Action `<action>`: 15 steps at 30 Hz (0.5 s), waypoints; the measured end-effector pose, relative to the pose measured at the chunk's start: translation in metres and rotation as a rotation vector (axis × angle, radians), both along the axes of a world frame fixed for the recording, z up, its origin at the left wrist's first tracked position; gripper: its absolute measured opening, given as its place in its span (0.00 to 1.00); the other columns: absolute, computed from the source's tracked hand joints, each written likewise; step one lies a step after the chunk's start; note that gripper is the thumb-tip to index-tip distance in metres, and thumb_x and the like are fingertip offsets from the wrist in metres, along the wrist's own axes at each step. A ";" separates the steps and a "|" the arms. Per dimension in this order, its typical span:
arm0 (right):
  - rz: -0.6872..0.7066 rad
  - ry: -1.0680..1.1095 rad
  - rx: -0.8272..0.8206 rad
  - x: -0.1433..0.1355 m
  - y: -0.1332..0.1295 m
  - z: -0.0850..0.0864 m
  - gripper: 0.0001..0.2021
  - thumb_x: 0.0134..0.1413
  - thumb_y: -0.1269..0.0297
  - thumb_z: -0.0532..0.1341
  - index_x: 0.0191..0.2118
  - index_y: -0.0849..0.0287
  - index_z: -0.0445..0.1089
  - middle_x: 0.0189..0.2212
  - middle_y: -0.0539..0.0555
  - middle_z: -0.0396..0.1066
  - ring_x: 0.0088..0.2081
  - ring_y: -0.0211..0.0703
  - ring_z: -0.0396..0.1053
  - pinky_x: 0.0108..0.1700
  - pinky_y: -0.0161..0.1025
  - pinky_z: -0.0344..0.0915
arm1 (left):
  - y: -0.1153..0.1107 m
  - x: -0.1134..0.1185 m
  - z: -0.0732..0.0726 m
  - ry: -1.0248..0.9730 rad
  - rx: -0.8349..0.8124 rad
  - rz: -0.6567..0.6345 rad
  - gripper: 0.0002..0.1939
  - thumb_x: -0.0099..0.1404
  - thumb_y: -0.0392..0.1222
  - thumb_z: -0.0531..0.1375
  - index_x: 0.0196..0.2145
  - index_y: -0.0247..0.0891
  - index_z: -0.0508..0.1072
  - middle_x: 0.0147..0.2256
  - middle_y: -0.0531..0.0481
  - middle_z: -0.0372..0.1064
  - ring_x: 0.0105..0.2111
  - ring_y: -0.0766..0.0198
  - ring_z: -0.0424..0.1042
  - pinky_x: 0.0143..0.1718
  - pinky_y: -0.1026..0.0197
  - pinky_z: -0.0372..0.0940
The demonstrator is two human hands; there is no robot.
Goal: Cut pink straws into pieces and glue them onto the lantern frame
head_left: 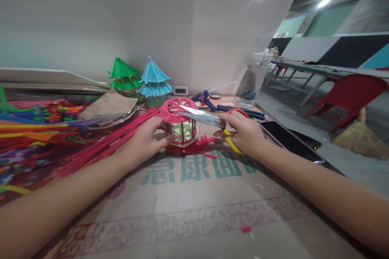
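The small pavilion frame with a pink wheel-shaped top, thin brown posts and a pale base (166,114) stands at the middle of the work surface, just ahead of the person. The left hand (148,138) curls round its near left side, thumb against the base, apparently to keep so light a thing from tipping. The right hand (246,132) grips yellow-handled steel scissors (208,119), their blades reaching left across the pink top; held so low and flat, they seem placed for close work at the rim. I can't tell from here whether they touch it.

Short pink fuzzy clippings (206,141) lie just right of the base, on the printed brown cardboard (188,210). Long pink fuzzy stems (100,148) run beside the left hand, handy for it, I'd guess. Farther back stand a green tiered-roof model (124,73) and a light-blue one (154,77), perhaps as patterns. A dark blue glue gun (207,100) lies to their right, probably parked out of the hands' way.
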State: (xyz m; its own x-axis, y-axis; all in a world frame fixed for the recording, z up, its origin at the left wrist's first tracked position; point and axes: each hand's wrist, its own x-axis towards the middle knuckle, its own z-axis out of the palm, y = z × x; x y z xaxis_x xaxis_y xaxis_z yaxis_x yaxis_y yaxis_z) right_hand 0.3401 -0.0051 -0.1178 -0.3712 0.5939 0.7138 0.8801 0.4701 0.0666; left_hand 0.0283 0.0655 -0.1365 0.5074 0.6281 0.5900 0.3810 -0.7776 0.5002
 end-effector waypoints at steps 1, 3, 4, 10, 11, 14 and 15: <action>0.001 0.005 -0.016 0.000 0.000 0.001 0.24 0.60 0.49 0.65 0.58 0.54 0.71 0.37 0.54 0.75 0.36 0.45 0.72 0.33 0.37 0.64 | 0.000 0.000 0.000 0.000 -0.013 0.002 0.13 0.66 0.49 0.64 0.44 0.39 0.74 0.38 0.50 0.74 0.38 0.60 0.74 0.42 0.57 0.71; 0.006 0.014 -0.061 0.001 -0.001 0.001 0.24 0.60 0.50 0.65 0.59 0.53 0.70 0.36 0.53 0.75 0.34 0.44 0.71 0.33 0.37 0.63 | 0.000 0.000 0.000 -0.006 -0.036 0.002 0.14 0.66 0.50 0.64 0.43 0.39 0.74 0.39 0.49 0.74 0.39 0.59 0.74 0.43 0.56 0.71; 0.007 0.021 -0.085 0.001 -0.002 0.002 0.24 0.60 0.51 0.65 0.59 0.52 0.70 0.35 0.53 0.75 0.33 0.43 0.70 0.33 0.37 0.63 | 0.001 0.000 -0.001 -0.009 -0.047 -0.002 0.14 0.66 0.50 0.64 0.44 0.39 0.74 0.40 0.48 0.74 0.40 0.58 0.74 0.44 0.56 0.71; -0.071 0.235 -0.222 -0.005 0.001 -0.004 0.21 0.57 0.50 0.66 0.52 0.55 0.73 0.30 0.51 0.71 0.28 0.42 0.66 0.31 0.38 0.63 | 0.004 0.002 -0.003 -0.073 -0.125 0.019 0.15 0.64 0.52 0.64 0.40 0.38 0.73 0.40 0.47 0.74 0.41 0.56 0.75 0.45 0.53 0.72; -0.082 0.277 -0.239 -0.006 0.002 -0.005 0.21 0.56 0.49 0.66 0.51 0.56 0.72 0.30 0.51 0.71 0.28 0.42 0.65 0.31 0.39 0.63 | 0.004 0.002 -0.004 -0.088 -0.140 0.023 0.15 0.64 0.52 0.64 0.39 0.38 0.72 0.39 0.46 0.74 0.41 0.56 0.76 0.46 0.52 0.73; -0.072 0.299 -0.261 -0.008 0.003 -0.008 0.21 0.57 0.48 0.64 0.49 0.58 0.70 0.34 0.54 0.70 0.31 0.44 0.66 0.32 0.41 0.64 | 0.006 0.001 -0.006 -0.096 -0.153 0.004 0.15 0.65 0.52 0.63 0.41 0.38 0.73 0.41 0.45 0.74 0.43 0.55 0.75 0.48 0.51 0.73; -0.065 0.282 -0.263 -0.008 0.003 -0.008 0.21 0.57 0.48 0.64 0.49 0.58 0.70 0.35 0.54 0.70 0.32 0.44 0.66 0.33 0.41 0.64 | 0.006 0.001 -0.006 -0.089 -0.144 -0.003 0.15 0.65 0.52 0.63 0.42 0.38 0.73 0.42 0.45 0.74 0.44 0.55 0.75 0.49 0.51 0.72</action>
